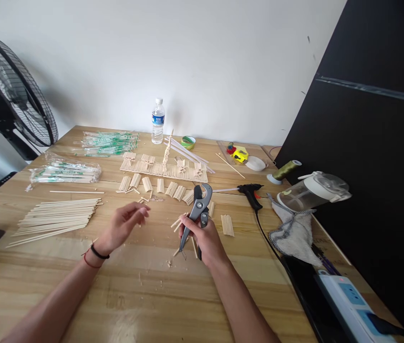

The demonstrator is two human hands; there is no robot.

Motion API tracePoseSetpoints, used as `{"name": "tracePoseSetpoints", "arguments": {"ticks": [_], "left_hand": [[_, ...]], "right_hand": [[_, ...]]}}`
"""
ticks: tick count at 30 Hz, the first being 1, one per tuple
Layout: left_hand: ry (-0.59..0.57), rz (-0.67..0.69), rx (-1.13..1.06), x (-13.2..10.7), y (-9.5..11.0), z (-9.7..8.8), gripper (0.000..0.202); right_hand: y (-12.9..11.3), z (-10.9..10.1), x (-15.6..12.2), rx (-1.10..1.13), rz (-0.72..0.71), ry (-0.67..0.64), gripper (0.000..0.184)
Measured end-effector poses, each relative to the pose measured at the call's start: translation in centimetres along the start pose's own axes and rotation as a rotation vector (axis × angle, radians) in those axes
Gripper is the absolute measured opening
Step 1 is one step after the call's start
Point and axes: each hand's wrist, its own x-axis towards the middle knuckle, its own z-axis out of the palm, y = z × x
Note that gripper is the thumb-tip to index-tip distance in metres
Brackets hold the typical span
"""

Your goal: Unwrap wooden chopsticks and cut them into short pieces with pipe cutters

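My right hand (204, 240) grips the handles of a grey and black cutter (199, 209), its jaws pointing up and away from me. Short wooden stick pieces (178, 223) lie just left of the cutter on the wooden table (151, 295). My left hand (125, 226) hovers above the table to the left, fingers loosely curled and apart, holding nothing I can make out. A black band and a red cord circle that wrist. Beyond the hands stand small glued stick panels (171, 189) and a flat stick structure (164, 169).
A pile of long chopsticks (56, 216) and wrapped packs (66, 172) lie at left. Water bottle (158, 121), tape roll (188, 141), glue gun (250, 192), cloth (293, 231), clear jug (312, 190) and power strip (352, 300) fill the back and right. A fan (12, 90) stands at far left.
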Motion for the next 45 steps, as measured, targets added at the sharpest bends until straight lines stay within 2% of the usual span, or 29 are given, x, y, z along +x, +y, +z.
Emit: {"name": "tracePoseSetpoints", "arguments": {"ticks": [3,6,11,18,22,27,34,45], "left_hand": [[-0.214,-0.06,-0.103,-1.0,0.4,2.3,0.039],[-0.325,-0.093,-0.16,-1.8,0.5,3.9,0.036],[-0.319,-0.148,-0.134,-2.2,0.7,4.5,0.042],[-0.287,-0.074,0.034,-2.4,1.2,4.0,0.044],[-0.339,-0.028,0.091,-2.4,1.3,3.7,0.043],[-0.453,0.072,0.126,-2.3,1.6,2.8,0.04],[-0.542,0.141,0.078,-2.3,1.5,2.7,0.042],[-0.594,0.051,-0.085,-2.5,0.8,2.9,0.045]], "right_hand": [[0.1,0.5,-0.5,-0.073,-0.002,-0.09,0.033],[0.1,0.8,-1.0,-0.131,-0.02,-0.17,0.031],[0.0,1.0,-1.3,-0.218,-0.037,-0.175,0.032],[0.1,0.9,-1.4,-0.264,-0.03,-0.142,0.033],[-0.1,1.0,-1.5,-0.282,-0.012,-0.162,0.033],[-0.8,1.1,-1.6,-0.258,-0.005,-0.285,0.032],[-1.2,1.0,-1.7,-0.231,-0.005,-0.361,0.035],[-1.6,1.3,-1.9,-0.131,0.009,-0.399,0.033]]}}
